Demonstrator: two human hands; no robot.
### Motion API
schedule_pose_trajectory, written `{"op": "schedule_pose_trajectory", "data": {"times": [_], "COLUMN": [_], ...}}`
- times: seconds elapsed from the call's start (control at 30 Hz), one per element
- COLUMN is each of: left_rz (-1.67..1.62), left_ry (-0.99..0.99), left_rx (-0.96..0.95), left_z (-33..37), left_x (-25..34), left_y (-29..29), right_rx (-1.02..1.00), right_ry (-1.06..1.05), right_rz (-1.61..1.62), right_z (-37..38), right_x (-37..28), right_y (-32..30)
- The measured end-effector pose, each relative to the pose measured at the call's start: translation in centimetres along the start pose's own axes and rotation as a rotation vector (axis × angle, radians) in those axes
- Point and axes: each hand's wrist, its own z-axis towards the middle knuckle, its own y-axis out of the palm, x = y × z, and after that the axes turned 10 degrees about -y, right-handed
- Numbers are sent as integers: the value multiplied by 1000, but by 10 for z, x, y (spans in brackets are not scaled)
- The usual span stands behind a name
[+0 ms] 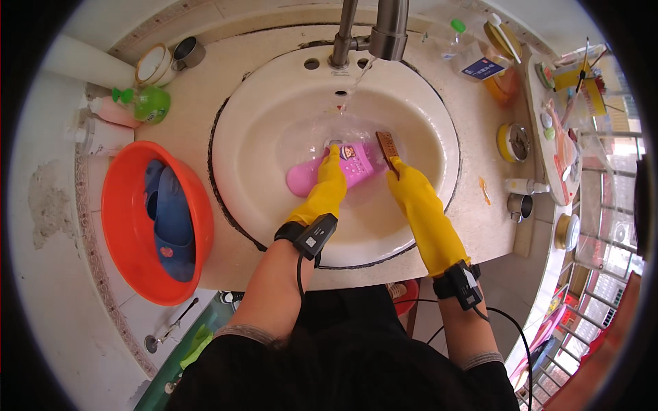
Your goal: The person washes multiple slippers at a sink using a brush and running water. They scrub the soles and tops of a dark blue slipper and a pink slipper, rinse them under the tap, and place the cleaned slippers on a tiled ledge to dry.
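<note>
A pink slipper [358, 168] with small holes and a cartoon patch lies in the water of the white oval sink [257, 151]. My left hand [332, 179], in a yellow rubber glove, grips the slipper near its middle; part of the slipper is hidden under the glove. In my right hand [410, 181], also gloved in yellow, is a brown scrub brush [387, 146], held upright beside the slipper's right end. Water runs from the metal faucet [389, 41] into the basin behind both hands.
On the left stands an orange basin [113, 226] with blue slippers [175, 219] inside. Behind it are a green spray bottle [151, 104] and a metal cup [188, 53]. A round tin [513, 142], another metal cup [520, 207] and bottles line the counter's right side.
</note>
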Motion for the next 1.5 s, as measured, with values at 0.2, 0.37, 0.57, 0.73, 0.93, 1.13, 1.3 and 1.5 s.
{"op": "schedule_pose_trajectory", "data": {"times": [0.2, 0.37, 0.57, 0.73, 0.93, 1.13, 1.3, 1.5], "left_rz": [-323, -505, 390, -139, 268, 1109, 1167, 624], "left_ry": [-46, -126, 5, -134, 254, 736, 846, 344], "left_rx": [-126, -246, -241, -323, -498, -110, -67, -300], "left_z": [-3, 5, 20, 53, 47, 59, 65, 71], "left_x": [10, 15, 30, 15, 32, 53, 60, 74], "left_y": [6, 9, -12, 0, -22, -34, -45, -40], "right_rx": [4, -7, 16, 127, 197, 240, 273, 294], "right_ry": [-81, -269, -330, -303, -326, -322, -248, -352], "right_rz": [16, -76, 7, 28, -67, 4, 30, -20], "right_z": [-29, -12, 28, -11, -24, -10, -19, -24], "right_x": [-8, -12, 15, -2, -21, -15, -20, -24], "right_y": [-5, 24, 26, 21, 29, 43, 39, 41]}}
